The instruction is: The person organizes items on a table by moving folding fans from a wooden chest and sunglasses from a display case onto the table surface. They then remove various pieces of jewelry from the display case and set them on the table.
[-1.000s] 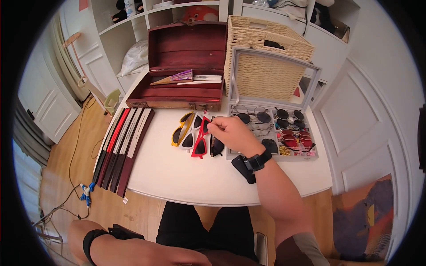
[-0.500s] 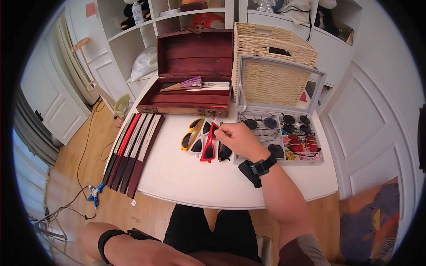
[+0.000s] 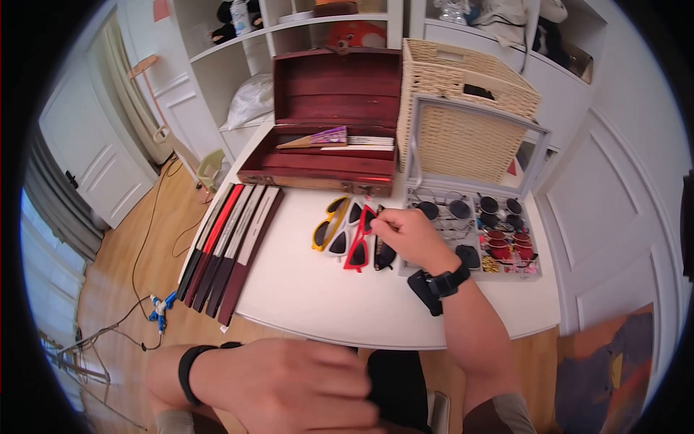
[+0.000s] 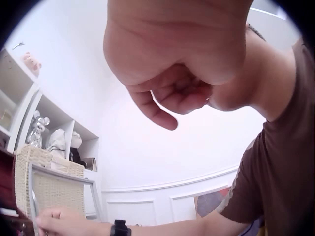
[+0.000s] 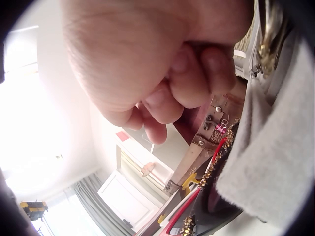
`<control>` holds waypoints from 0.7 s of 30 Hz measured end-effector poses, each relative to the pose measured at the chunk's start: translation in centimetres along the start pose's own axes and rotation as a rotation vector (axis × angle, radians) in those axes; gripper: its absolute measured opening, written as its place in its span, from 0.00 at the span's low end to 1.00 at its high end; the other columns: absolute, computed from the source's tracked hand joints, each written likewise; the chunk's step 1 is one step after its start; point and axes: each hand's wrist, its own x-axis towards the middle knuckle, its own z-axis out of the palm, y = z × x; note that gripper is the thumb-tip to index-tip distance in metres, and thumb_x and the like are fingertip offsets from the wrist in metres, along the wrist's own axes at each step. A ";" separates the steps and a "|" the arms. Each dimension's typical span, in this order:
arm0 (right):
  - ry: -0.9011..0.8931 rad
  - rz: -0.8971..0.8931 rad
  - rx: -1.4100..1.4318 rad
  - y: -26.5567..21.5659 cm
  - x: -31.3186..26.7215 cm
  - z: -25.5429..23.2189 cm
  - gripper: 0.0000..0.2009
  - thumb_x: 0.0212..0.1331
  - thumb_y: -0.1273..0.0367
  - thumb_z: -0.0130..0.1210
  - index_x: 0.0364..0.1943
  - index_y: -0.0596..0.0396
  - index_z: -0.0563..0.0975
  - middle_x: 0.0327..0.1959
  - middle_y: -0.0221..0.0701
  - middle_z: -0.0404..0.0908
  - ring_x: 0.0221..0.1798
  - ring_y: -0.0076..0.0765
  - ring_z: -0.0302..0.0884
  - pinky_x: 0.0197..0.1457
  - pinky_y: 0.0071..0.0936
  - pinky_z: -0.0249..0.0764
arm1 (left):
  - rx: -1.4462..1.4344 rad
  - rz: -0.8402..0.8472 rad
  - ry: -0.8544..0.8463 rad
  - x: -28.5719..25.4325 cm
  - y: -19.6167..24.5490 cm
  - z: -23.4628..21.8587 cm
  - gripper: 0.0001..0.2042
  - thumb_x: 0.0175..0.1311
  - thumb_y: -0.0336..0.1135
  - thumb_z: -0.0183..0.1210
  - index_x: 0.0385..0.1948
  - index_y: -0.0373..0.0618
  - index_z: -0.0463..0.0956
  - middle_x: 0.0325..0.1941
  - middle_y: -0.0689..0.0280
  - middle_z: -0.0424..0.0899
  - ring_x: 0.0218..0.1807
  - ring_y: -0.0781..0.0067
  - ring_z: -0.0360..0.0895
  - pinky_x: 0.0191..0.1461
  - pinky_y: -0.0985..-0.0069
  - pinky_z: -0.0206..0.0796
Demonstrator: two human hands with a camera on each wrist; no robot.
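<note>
My right hand (image 3: 412, 235), fingers curled, rests above a row of sunglasses on the white table; the right wrist view shows nothing between its fingers. Nearest to it are red sunglasses (image 3: 352, 260) and a dark pair (image 3: 385, 258), whose gold-trimmed frame (image 5: 209, 173) appears close below the fingers. White sunglasses (image 3: 345, 233) and yellow sunglasses (image 3: 333, 232) lie to the left. My left hand (image 3: 303, 387), blurred, is raised in front of my body with loosely bent fingers. It holds nothing in the left wrist view.
A grey case (image 3: 517, 275) with its lid up holds several glasses at right. Behind stand an open dark-red chest (image 3: 318, 176) with fans inside and a woven basket (image 3: 434, 72). Several long flat boxes (image 3: 246, 242) lie side by side at the table's left.
My left hand has risen into the head view in front of my body. The right hand stays over the sunglasses in much the same pose. The head view has shifted, moving the scene rightward.
</note>
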 end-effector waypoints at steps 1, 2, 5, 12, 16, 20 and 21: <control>0.003 0.006 0.005 0.0 0.0 0.0 0.14 0.69 0.63 0.60 0.34 0.62 0.82 0.19 0.37 0.78 0.20 0.30 0.71 0.28 0.31 0.69 | 0.010 -0.016 0.005 0.0 0.1 0.1 0.10 0.61 0.37 0.58 0.35 0.39 0.78 0.33 0.62 0.72 0.37 0.60 0.77 0.50 0.67 0.75; 0.009 0.014 0.011 -0.1 0.0 0.0 0.13 0.69 0.63 0.60 0.35 0.62 0.82 0.19 0.36 0.78 0.20 0.30 0.71 0.28 0.31 0.69 | 0.029 0.009 0.060 0.3 0.2 0.2 0.09 0.62 0.36 0.59 0.34 0.39 0.79 0.33 0.63 0.73 0.36 0.61 0.77 0.49 0.68 0.75; -0.002 0.048 0.042 0.2 -0.1 0.1 0.13 0.69 0.64 0.61 0.35 0.62 0.82 0.19 0.36 0.78 0.20 0.28 0.70 0.28 0.30 0.68 | 0.071 0.106 0.194 2.3 -0.4 1.0 0.06 0.64 0.32 0.60 0.33 0.40 0.81 0.30 0.63 0.76 0.33 0.64 0.78 0.45 0.69 0.75; -0.066 0.093 0.069 -0.6 0.1 -0.6 0.13 0.71 0.66 0.59 0.34 0.64 0.81 0.19 0.32 0.76 0.23 0.24 0.67 0.29 0.28 0.67 | 0.132 0.243 0.127 5.2 -2.8 -1.0 0.05 0.65 0.34 0.64 0.30 0.46 0.83 0.30 0.67 0.81 0.30 0.69 0.80 0.44 0.70 0.78; 0.067 -0.176 0.047 0.9 -0.4 0.3 0.14 0.69 0.63 0.59 0.33 0.61 0.81 0.21 0.44 0.78 0.20 0.42 0.73 0.28 0.34 0.70 | 0.455 -0.302 0.268 6.4 -12.9 -5.3 0.09 0.70 0.34 0.57 0.40 0.39 0.82 0.40 0.58 0.87 0.39 0.63 0.85 0.44 0.65 0.76; 0.013 0.011 0.095 -0.3 -0.1 -0.2 0.14 0.69 0.62 0.59 0.30 0.59 0.81 0.20 0.42 0.78 0.21 0.48 0.76 0.29 0.37 0.71 | 0.630 -0.711 0.125 3.0 -28.6 -9.7 0.12 0.72 0.37 0.56 0.45 0.39 0.83 0.39 0.54 0.88 0.42 0.49 0.86 0.49 0.61 0.77; 0.000 0.012 0.051 -0.2 -0.1 -0.4 0.14 0.69 0.62 0.60 0.30 0.58 0.81 0.20 0.41 0.79 0.21 0.48 0.76 0.29 0.37 0.71 | 0.635 -0.703 0.121 2.8 -30.4 -10.0 0.12 0.72 0.37 0.56 0.45 0.39 0.83 0.39 0.54 0.88 0.42 0.49 0.86 0.49 0.61 0.77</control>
